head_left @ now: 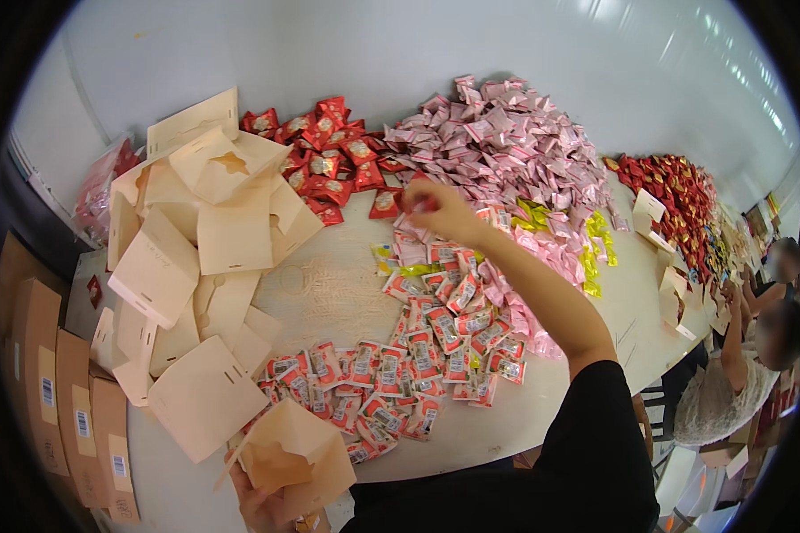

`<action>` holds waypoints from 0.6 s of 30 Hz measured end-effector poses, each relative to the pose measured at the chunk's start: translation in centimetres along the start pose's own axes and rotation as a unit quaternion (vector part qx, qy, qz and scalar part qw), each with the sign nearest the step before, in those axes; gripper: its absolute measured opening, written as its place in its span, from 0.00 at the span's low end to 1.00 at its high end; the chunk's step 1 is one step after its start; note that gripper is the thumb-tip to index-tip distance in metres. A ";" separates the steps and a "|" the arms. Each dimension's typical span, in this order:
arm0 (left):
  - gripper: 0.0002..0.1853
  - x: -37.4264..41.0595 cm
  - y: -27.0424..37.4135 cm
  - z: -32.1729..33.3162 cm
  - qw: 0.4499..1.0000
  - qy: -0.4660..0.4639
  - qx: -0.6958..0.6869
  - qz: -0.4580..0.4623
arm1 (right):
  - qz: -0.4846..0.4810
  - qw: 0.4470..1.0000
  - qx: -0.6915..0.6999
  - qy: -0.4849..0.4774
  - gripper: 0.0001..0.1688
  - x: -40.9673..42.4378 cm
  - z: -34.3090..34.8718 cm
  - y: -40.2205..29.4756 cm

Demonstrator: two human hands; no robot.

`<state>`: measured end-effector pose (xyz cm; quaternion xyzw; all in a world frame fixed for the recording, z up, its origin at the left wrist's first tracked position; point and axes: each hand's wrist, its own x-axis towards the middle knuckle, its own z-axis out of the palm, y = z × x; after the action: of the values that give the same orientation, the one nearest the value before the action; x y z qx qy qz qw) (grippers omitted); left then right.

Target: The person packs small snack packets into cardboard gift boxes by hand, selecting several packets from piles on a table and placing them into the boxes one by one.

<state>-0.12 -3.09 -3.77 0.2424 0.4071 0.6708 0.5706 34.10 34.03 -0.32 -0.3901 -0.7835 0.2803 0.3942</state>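
My left hand [252,490] holds a cream cardboard box [323,460] with its flaps raised, at the table's near edge. My right hand [437,206], slightly blurred, is closed around a small red packet [427,203] above the middle of the table. Just left of that hand lies a pile of red packets [330,160]. Beyond it rises a large heap of pale pink packets [507,133]. Red-and-white packets [427,353] with printed labels spread below my right forearm, beside brighter pink packets [533,320] and yellow ones [592,253].
Several cream boxes [233,233] are stacked loosely on the left. Brown cartons [73,413] stand at the lower left. A heap of red and gold packets [673,200] lies at the right, where other people [727,393] are at the table [640,320].
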 end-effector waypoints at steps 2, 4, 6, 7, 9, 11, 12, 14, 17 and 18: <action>0.23 0.8 0.7 1.4 0.996 0.006 -0.086 -0.028 | 0.106 0.982 -0.031 0.156 0.14 -1.9 -5.2 0.8; 0.27 1.8 0.6 2.5 0.991 0.016 -0.130 -0.033 | 0.160 0.938 0.157 0.266 0.11 -4.1 -9.9 0.5; 0.38 3.0 0.0 3.5 0.991 0.032 -0.127 -0.015 | 0.181 0.901 0.252 0.304 0.12 -6.9 -13.5 0.5; 0.38 3.3 -0.2 4.0 0.993 0.024 -0.118 -0.019 | 0.197 0.901 0.261 0.284 0.11 -8.6 -15.1 1.1; 0.39 3.3 -0.6 4.6 0.995 0.020 -0.097 -0.026 | 0.210 0.890 0.295 0.276 0.09 -10.8 -15.4 0.4; 0.38 3.5 -0.9 5.1 0.994 0.016 -0.098 -0.042 | 0.249 0.881 0.325 0.236 0.08 -12.6 -15.5 -0.5; 0.38 3.7 -0.9 5.4 0.994 0.012 -0.098 -0.049 | 0.256 0.877 0.339 0.223 0.08 -13.1 -15.1 -1.1; 0.38 3.8 -0.8 6.6 0.994 0.000 -0.101 -0.043 | 0.269 0.868 0.368 0.197 0.09 -13.9 -14.3 -2.0; 0.39 3.9 -0.9 7.1 0.993 -0.017 -0.111 -0.034 | 0.213 0.933 0.271 0.106 0.10 -14.7 -11.8 -2.4; 0.39 3.8 -0.9 7.2 0.993 -0.020 -0.116 -0.031 | 0.180 0.970 0.157 0.050 0.10 -14.5 -10.7 -3.2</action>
<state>5.17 2.53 -1.11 0.1754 0.3228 0.6905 0.6230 47.36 21.62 1.95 -0.4715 -0.6261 0.4458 0.4324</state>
